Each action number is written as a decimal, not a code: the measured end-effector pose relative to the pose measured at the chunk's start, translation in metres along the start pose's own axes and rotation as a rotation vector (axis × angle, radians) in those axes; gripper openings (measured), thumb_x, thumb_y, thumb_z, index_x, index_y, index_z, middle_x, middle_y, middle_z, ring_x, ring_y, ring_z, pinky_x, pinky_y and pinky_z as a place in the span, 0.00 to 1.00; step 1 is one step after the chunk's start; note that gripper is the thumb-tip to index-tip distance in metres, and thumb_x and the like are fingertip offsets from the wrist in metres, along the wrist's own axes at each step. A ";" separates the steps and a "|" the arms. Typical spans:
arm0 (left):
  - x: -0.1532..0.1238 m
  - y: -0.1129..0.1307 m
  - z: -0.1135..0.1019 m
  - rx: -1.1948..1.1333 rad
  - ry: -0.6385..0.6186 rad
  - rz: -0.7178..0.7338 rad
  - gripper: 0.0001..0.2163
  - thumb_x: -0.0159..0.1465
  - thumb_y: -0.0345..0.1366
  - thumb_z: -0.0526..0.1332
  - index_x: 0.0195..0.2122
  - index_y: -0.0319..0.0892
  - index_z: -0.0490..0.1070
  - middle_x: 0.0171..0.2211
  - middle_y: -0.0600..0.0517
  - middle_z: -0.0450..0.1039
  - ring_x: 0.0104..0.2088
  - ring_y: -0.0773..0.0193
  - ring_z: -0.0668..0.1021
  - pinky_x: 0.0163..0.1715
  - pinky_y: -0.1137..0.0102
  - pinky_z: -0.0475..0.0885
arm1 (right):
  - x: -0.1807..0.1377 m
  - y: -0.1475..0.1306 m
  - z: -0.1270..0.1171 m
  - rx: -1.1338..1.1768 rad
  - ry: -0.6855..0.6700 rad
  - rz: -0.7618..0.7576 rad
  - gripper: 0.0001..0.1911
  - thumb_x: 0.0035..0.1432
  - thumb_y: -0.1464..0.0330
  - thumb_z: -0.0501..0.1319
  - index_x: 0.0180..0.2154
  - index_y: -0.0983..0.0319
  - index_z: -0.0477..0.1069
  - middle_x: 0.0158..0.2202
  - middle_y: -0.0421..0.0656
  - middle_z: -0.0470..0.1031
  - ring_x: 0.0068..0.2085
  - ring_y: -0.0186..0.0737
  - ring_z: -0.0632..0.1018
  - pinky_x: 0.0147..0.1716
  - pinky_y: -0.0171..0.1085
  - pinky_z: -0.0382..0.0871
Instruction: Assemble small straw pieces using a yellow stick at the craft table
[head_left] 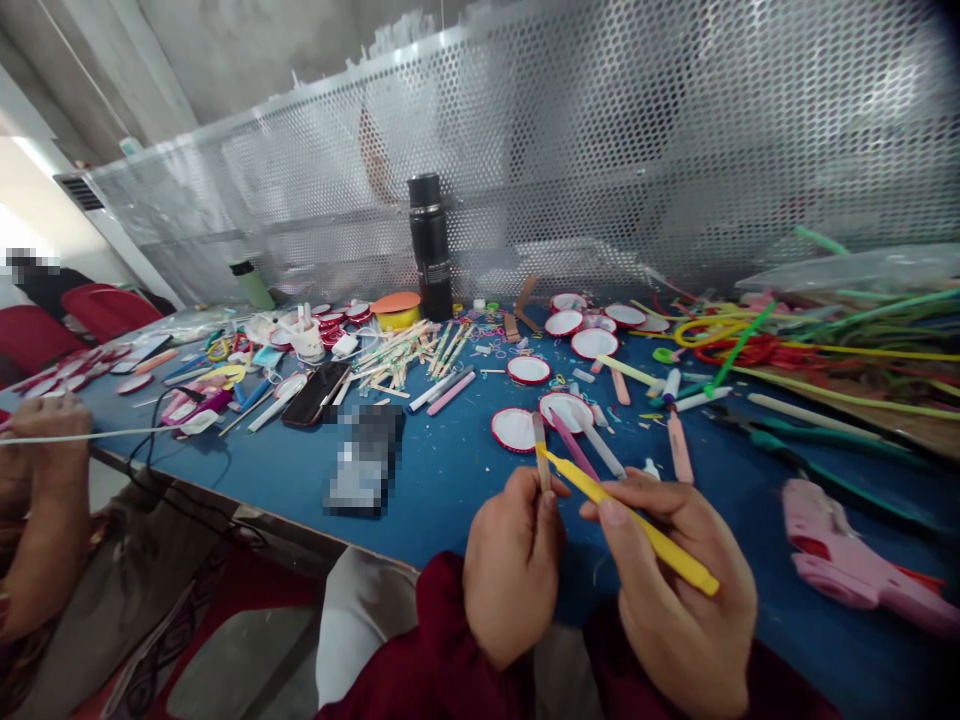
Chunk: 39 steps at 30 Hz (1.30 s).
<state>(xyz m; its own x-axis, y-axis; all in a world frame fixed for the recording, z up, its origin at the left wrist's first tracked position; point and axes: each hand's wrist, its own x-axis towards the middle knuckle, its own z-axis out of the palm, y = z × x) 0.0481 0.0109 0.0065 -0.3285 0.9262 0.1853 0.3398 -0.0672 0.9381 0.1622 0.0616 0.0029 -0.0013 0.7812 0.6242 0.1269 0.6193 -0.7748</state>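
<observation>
My left hand (506, 575) pinches a small flat wooden stick (538, 432) upright between thumb and fingers. Yellow colour shows on part of the stick. In my right hand (686, 580) is a yellow marker pen (667, 548), held like a pencil, its tip at the stick's side; whether it touches I cannot tell. Just beyond my hands lie white discs with red rims, one disc (514, 430) right behind the stick. A purple marker (571, 445) and a pale translucent stick (601, 445) lie beside them on the blue table (450, 475).
A pink glue gun (847, 560) and green-handled pliers (817, 465) lie at the right, before a heap of coloured pipe cleaners (795, 350). Left are a blurred-out phone-like object (365, 460), a dark phone (315, 393) and a black bottle (430, 250). Another person's hand (52, 425) works far left.
</observation>
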 end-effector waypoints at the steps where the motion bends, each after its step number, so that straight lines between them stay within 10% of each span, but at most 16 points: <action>1: 0.000 0.000 0.000 -0.002 -0.003 -0.001 0.13 0.76 0.44 0.48 0.45 0.45 0.70 0.29 0.54 0.69 0.29 0.65 0.69 0.30 0.71 0.63 | 0.000 0.000 0.000 -0.003 -0.002 0.008 0.04 0.63 0.66 0.65 0.39 0.58 0.76 0.33 0.41 0.79 0.40 0.43 0.80 0.51 0.45 0.71; 13: 0.000 0.000 0.000 -0.011 0.008 -0.010 0.14 0.76 0.44 0.48 0.45 0.46 0.70 0.28 0.54 0.69 0.28 0.65 0.70 0.30 0.71 0.63 | 0.001 -0.002 0.002 0.007 0.023 0.042 0.04 0.63 0.65 0.65 0.38 0.59 0.75 0.32 0.41 0.78 0.34 0.42 0.79 0.37 0.40 0.72; 20: 0.000 0.000 0.000 -0.008 0.004 -0.009 0.14 0.76 0.45 0.48 0.46 0.46 0.70 0.28 0.54 0.68 0.29 0.65 0.69 0.30 0.71 0.63 | 0.000 0.001 0.002 0.025 0.012 -0.016 0.03 0.63 0.67 0.64 0.40 0.58 0.76 0.33 0.41 0.79 0.41 0.43 0.80 0.53 0.45 0.70; 39: 0.000 0.002 -0.001 0.006 -0.007 -0.018 0.13 0.76 0.44 0.48 0.46 0.46 0.69 0.28 0.54 0.69 0.29 0.65 0.70 0.30 0.70 0.62 | 0.002 -0.003 0.002 0.004 0.033 0.025 0.03 0.64 0.67 0.64 0.38 0.59 0.75 0.32 0.40 0.79 0.34 0.38 0.80 0.39 0.37 0.73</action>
<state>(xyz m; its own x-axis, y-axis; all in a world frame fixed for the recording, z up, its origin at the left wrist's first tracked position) 0.0475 0.0105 0.0084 -0.3287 0.9297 0.1659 0.3389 -0.0478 0.9396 0.1596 0.0617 0.0061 0.0345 0.7936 0.6075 0.1223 0.5999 -0.7907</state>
